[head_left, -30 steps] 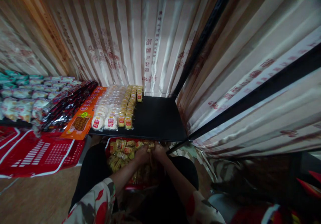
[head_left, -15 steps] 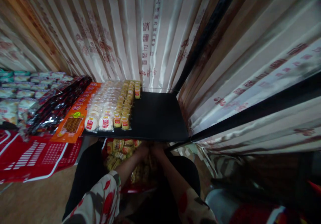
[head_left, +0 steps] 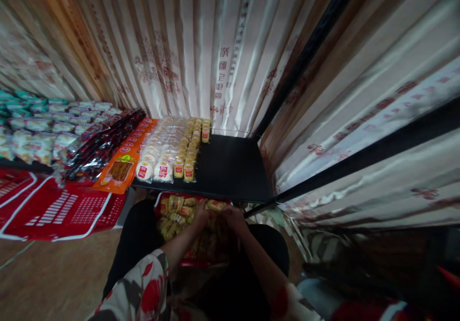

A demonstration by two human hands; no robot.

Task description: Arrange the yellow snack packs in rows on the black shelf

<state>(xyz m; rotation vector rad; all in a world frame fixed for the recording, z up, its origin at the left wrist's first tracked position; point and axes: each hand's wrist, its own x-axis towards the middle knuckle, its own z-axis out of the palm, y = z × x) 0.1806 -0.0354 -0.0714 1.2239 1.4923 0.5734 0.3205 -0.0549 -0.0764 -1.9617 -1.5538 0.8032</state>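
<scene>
Both hands are down in a red basket [head_left: 204, 264] at the near edge of the black tabletop, between the person's knees. It holds many small yellow wrapped snack packs [head_left: 176, 218] with red labels. My left hand [head_left: 201, 215] is over the middle of the packs, fingers pointing away and blurred. To its right, my right hand [head_left: 233, 218] touches or nearly touches the packs beside a red-labelled pack [head_left: 216, 205]. Its fingers bend inward. Dim light and blur hide whether either hand grips a pack.
On the black tabletop [head_left: 233, 167] stand rows of yellow packs [head_left: 189, 170], round white packs [head_left: 163, 170], an orange bag [head_left: 120, 167] and dark shiny packs [head_left: 100, 143]. More white packs [head_left: 36, 141] lie left, above red baskets [head_left: 68, 211]. Curtains [head_left: 201, 48] and a black pole [head_left: 302, 62] enclose it.
The view has shifted, so the table goods appear farther right and more of the basket shows. Both hands stay among the packs, the right one now slightly farther from the left.
</scene>
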